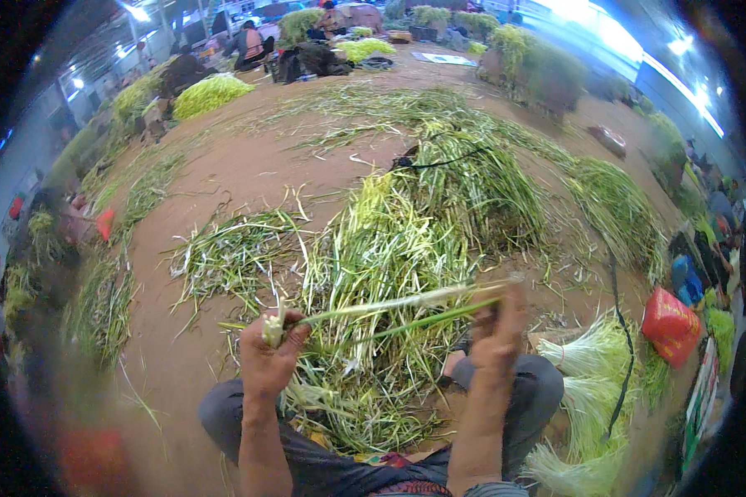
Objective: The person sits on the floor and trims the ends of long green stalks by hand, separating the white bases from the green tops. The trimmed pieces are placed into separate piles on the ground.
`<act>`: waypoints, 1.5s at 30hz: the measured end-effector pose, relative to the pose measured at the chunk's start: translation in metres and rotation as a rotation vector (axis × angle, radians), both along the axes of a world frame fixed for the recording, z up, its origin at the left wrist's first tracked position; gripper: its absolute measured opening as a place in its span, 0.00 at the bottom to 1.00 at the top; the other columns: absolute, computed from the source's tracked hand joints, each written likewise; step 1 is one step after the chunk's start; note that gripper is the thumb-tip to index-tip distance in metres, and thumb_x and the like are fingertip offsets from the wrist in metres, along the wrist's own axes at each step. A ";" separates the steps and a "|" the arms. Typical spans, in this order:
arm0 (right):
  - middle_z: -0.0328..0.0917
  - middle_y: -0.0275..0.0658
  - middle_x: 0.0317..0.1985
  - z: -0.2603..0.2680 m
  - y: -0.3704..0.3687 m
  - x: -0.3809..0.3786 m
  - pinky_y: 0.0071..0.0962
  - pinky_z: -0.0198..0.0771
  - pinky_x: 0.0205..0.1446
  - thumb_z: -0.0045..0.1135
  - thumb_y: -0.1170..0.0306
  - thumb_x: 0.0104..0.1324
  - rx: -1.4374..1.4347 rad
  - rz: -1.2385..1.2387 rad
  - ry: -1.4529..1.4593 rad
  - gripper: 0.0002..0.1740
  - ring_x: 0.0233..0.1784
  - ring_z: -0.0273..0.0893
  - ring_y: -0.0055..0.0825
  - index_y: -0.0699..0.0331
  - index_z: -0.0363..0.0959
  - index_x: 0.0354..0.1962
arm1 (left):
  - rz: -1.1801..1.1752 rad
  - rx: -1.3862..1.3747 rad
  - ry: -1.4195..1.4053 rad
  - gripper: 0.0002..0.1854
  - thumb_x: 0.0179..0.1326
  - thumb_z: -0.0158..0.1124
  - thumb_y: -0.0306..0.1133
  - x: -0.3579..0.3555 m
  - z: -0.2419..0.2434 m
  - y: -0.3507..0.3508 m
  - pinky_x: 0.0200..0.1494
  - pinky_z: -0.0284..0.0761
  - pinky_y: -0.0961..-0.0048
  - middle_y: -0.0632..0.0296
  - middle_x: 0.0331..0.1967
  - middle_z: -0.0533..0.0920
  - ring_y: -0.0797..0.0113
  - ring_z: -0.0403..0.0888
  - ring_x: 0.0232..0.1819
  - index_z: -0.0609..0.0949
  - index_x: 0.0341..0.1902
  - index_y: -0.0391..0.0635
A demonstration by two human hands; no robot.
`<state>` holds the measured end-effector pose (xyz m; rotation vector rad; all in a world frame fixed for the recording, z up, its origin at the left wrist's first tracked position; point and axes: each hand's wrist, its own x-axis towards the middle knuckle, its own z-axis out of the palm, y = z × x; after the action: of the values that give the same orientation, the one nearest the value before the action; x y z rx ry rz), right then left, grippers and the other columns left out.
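Observation:
My left hand [272,355] is closed around a small bunch of pale-green stalks [275,329], their cut-looking ends showing at the thumb. From that hand a long green-and-white stalk [385,304] stretches across to my right hand [498,323], which is blurred and pinches its far end. A second green strand [429,320] hangs from the right fingers. Below and beyond both hands spreads a heap of long, leafy garlic-shoot-like stalks [391,248]. Loose leaves [373,410] lie between my bent knees.
Tied bundles of pale stalks [587,385] lie to my right, near a red bag [671,326] bearing writing. A dark strap [618,341] crosses there. A pile of leaf scraps [242,255] lies front left. Farther off, a person [252,46] sits by a yellow-green heap [211,94].

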<state>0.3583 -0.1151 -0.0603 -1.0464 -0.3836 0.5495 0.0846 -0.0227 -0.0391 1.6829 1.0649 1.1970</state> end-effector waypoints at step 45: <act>0.75 0.32 0.21 -0.040 0.003 0.002 0.21 0.69 0.10 0.50 0.67 0.64 -0.544 0.326 -0.348 0.12 0.21 0.72 0.16 0.68 0.75 0.34 | 0.704 0.044 -0.513 0.12 0.59 0.63 0.38 -0.077 0.038 0.029 0.14 0.47 0.81 0.67 0.26 0.78 0.85 0.53 0.11 0.78 0.35 0.41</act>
<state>0.3606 -0.1122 -0.1003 -1.6279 -0.7459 0.7898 0.0077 0.0066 -0.0009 0.9334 1.3313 1.9692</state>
